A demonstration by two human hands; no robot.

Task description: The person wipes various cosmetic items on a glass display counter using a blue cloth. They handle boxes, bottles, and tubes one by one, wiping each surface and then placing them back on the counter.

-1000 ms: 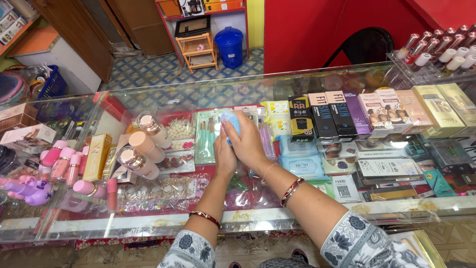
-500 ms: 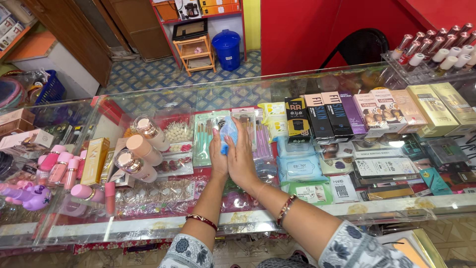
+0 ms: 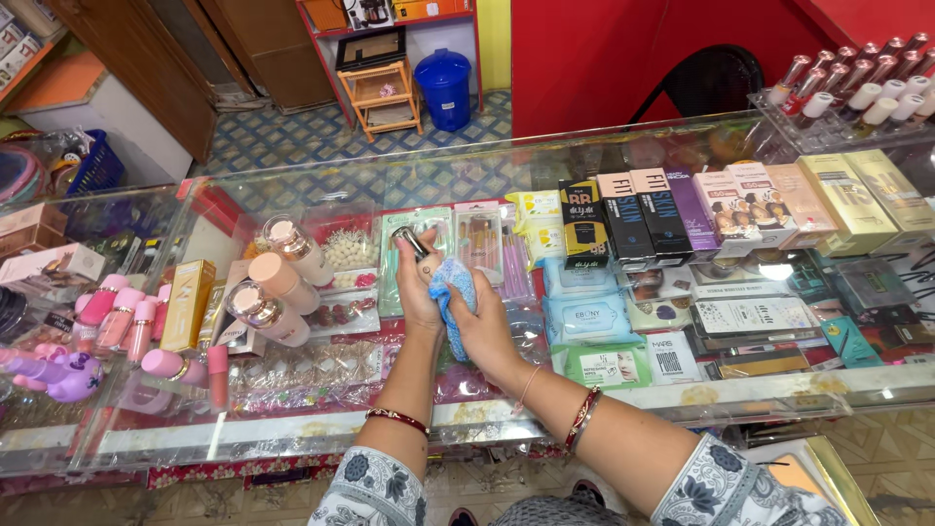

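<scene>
My left hand (image 3: pixel 417 292) grips a small dark tube with a shiny metal top (image 3: pixel 415 244), held up over the glass counter (image 3: pixel 584 146). My right hand (image 3: pixel 484 326) holds a blue cloth (image 3: pixel 451 292) pressed against the tube's side. Both hands meet above the counter's middle, over packets of brushes and wipes seen through the glass. Bangles sit on both wrists.
Under the glass lie boxed cosmetics (image 3: pixel 672 209), pale bottles (image 3: pixel 278 282), pink tubes (image 3: pixel 122 317) and blue wipe packs (image 3: pixel 589 321). A rack of small bottles (image 3: pixel 857 88) stands at the far right. Beyond the counter are a blue bin (image 3: pixel 445 86), an orange stool (image 3: pixel 382 93) and a black chair (image 3: pixel 706 83).
My hands have come slightly nearer and turned. The tube's metal top now shows above my left hand, and the blue cloth has shifted down its side.
</scene>
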